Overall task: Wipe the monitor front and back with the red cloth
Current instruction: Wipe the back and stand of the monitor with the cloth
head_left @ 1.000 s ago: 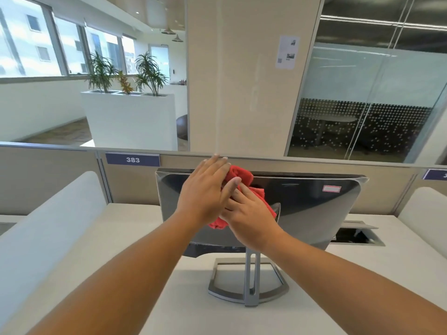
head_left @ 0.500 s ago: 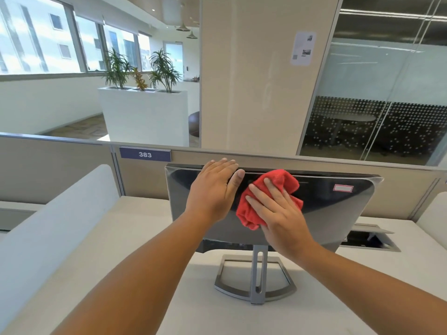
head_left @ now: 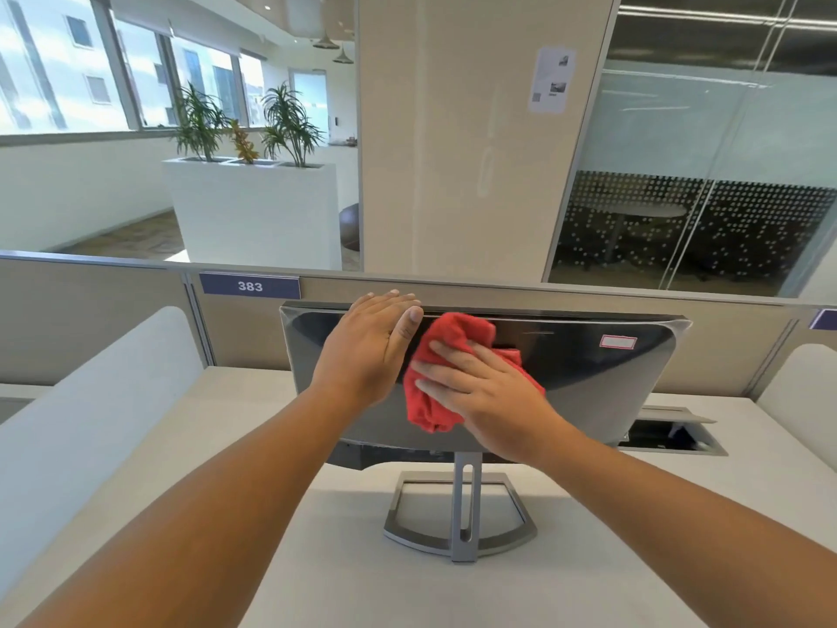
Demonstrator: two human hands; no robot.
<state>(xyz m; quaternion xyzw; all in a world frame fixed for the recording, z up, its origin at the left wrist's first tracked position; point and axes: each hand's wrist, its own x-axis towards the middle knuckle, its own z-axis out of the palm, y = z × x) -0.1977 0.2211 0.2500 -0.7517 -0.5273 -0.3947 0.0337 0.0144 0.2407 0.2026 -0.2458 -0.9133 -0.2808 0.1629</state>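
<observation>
The monitor (head_left: 598,383) stands on a white desk (head_left: 353,577) with its glossy grey back turned toward me; the screen side is hidden. My left hand (head_left: 371,351) lies flat on the upper middle of that back, fingertips reaching the top edge, holding nothing. Just to its right, my right hand (head_left: 489,392) presses the crumpled red cloth (head_left: 453,333) against the back panel, fingers spread over it. The cloth pokes out above and below the hand.
The monitor's silver stand (head_left: 462,514) rests mid-desk. An open cable hatch (head_left: 670,435) lies behind the monitor at right. A beige partition (head_left: 113,319) with a "383" label (head_left: 250,286) runs along the back. White rounded dividers (head_left: 90,401) flank both sides.
My right hand has slid the red cloth rightward, out from under my left hand, and now presses it beside that hand. The left hand stays on the monitor's upper back.
</observation>
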